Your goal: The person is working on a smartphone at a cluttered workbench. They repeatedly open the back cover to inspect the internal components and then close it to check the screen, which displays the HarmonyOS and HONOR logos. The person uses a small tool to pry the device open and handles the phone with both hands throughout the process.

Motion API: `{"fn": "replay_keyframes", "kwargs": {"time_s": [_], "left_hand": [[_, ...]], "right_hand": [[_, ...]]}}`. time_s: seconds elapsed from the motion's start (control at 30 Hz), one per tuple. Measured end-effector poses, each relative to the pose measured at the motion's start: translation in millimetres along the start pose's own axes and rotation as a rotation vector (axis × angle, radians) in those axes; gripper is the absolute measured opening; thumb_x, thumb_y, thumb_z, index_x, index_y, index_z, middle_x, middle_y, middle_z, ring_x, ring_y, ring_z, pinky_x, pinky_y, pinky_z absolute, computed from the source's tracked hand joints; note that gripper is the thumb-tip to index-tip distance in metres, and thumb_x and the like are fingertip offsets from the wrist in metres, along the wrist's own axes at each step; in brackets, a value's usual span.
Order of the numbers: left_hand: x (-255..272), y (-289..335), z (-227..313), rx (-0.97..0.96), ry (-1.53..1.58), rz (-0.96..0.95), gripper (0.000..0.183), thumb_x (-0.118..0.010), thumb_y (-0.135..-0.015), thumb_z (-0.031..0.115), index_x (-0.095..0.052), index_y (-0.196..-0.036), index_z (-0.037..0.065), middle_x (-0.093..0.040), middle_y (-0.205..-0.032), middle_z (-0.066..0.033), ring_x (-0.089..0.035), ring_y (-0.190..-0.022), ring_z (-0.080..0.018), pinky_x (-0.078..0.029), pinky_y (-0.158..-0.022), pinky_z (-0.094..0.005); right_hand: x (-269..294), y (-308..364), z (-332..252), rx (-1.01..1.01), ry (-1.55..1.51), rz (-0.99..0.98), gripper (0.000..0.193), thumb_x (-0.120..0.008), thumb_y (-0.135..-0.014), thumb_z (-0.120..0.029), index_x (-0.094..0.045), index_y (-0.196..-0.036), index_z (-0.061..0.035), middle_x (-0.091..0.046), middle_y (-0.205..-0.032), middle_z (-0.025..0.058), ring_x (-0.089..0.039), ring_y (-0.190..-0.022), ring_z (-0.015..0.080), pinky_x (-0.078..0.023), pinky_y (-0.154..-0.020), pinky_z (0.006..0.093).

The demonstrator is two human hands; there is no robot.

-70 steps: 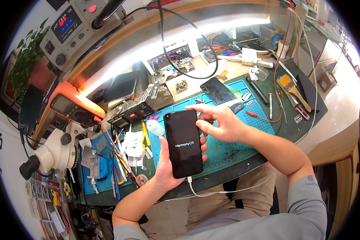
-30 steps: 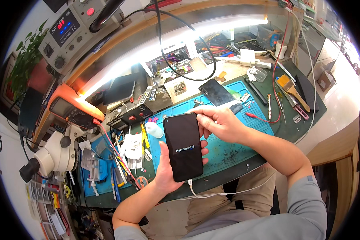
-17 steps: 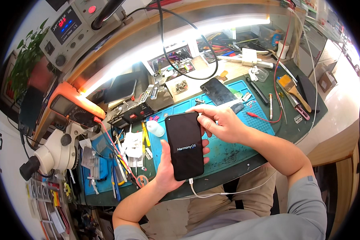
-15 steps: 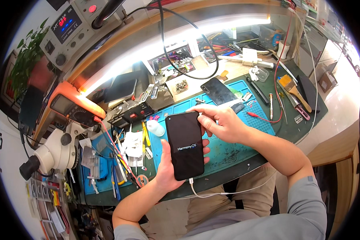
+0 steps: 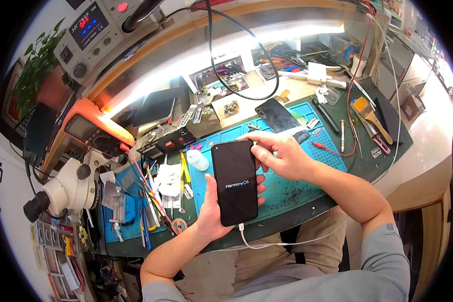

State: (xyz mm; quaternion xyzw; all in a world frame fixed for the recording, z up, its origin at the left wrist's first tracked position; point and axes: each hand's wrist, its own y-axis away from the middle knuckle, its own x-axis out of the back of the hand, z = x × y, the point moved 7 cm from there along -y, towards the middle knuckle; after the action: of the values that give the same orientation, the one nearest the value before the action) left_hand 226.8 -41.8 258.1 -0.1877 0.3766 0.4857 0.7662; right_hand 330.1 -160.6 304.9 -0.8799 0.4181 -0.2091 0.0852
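A black smartphone [image 5: 235,201] with a lit start-up logo on its dark screen is held upright over the near edge of the bench. My left hand [image 5: 214,214] wraps round its lower part, thumb along the left edge and fingertips showing at the right edge. At the phone's top right corner, my right hand [image 5: 279,156] grips the edge between thumb and fingers. A white charging cable [image 5: 242,229] is plugged into the bottom of the phone and trails right across my lap. Just left of the phone, a small white bottle [image 5: 198,160] rests on the blue repair mat [image 5: 297,186].
Behind lies a second dark phone [image 5: 277,116]. An orange multimeter [image 5: 98,128] and a white microscope [image 5: 68,189] stand at the left. Screwdrivers, a brush [image 5: 367,113] and a red test lead [image 5: 332,149] lie right. A black cable loop [image 5: 244,95] hangs over the back.
The whole view has shifted slightly, so everything sits a little to the right. Both hands keep their hold on the phone, and its screen shows the same logo.
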Motion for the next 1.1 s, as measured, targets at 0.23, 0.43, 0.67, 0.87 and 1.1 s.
{"fn": "replay_keyframes", "kwargs": {"time_s": [0.23,0.43,0.67,0.87,1.1], "left_hand": [[-3,1,1,-0.002,-0.016,0.026,0.095,-0.021,-0.093,0.077,-0.028,-0.155,0.005,-0.046,-0.149,-0.0159,-0.048,-0.137,-0.029,-0.041,-0.114,-0.0461],[-8,0,1,-0.017,-0.032,0.037,0.094,-0.02,-0.094,0.077,-0.025,-0.157,0.007,-0.044,-0.151,-0.0167,-0.042,-0.141,-0.0299,-0.037,-0.116,-0.0474],[-6,-2,1,-0.054,0.004,0.071,0.094,-0.021,-0.094,0.076,-0.025,-0.157,0.007,-0.044,-0.151,-0.0168,-0.042,-0.142,-0.0318,-0.036,-0.117,-0.049],[-2,0,0,-0.002,-0.013,0.035,0.097,-0.024,-0.092,0.078,-0.025,-0.156,0.006,-0.045,-0.149,-0.0182,-0.043,-0.14,-0.0356,-0.036,-0.117,-0.05],[5,1,0,-0.007,0.005,0.048,0.098,-0.026,-0.091,0.08,-0.028,-0.154,0.005,-0.048,-0.146,-0.0177,-0.049,-0.135,-0.0339,-0.041,-0.114,-0.049]], "right_hand": [[0,1,-2,-0.043,-0.021,-0.014,0.032,-0.051,-0.103,-0.012,-0.06,-0.132,-0.0038,-0.068,-0.078,0.005,-0.062,-0.065,0.0092,-0.053,-0.061,0.0278],[2,0,-3,0.037,0.007,0.018,0.032,-0.053,-0.1,-0.011,-0.06,-0.129,-0.0007,-0.074,-0.082,0.0113,-0.072,-0.07,0.0148,-0.057,-0.065,0.0302],[4,1,-4,0.131,0.047,0.068,0.029,-0.055,-0.099,-0.012,-0.063,-0.126,-0.003,-0.074,-0.091,0.0127,-0.075,-0.083,0.02,-0.057,-0.073,0.0326],[3,2,-2,0.074,0.058,0.005,0.032,-0.052,-0.104,-0.018,-0.059,-0.133,-0.0042,-0.073,-0.097,0.0096,-0.072,-0.089,0.0162,-0.055,-0.081,0.0306],[-1,1,-2,-0.13,-0.036,-0.089,0.033,-0.051,-0.105,-0.017,-0.058,-0.135,-0.0055,-0.071,-0.087,0.0067,-0.07,-0.079,0.014,-0.055,-0.073,0.03]]}}
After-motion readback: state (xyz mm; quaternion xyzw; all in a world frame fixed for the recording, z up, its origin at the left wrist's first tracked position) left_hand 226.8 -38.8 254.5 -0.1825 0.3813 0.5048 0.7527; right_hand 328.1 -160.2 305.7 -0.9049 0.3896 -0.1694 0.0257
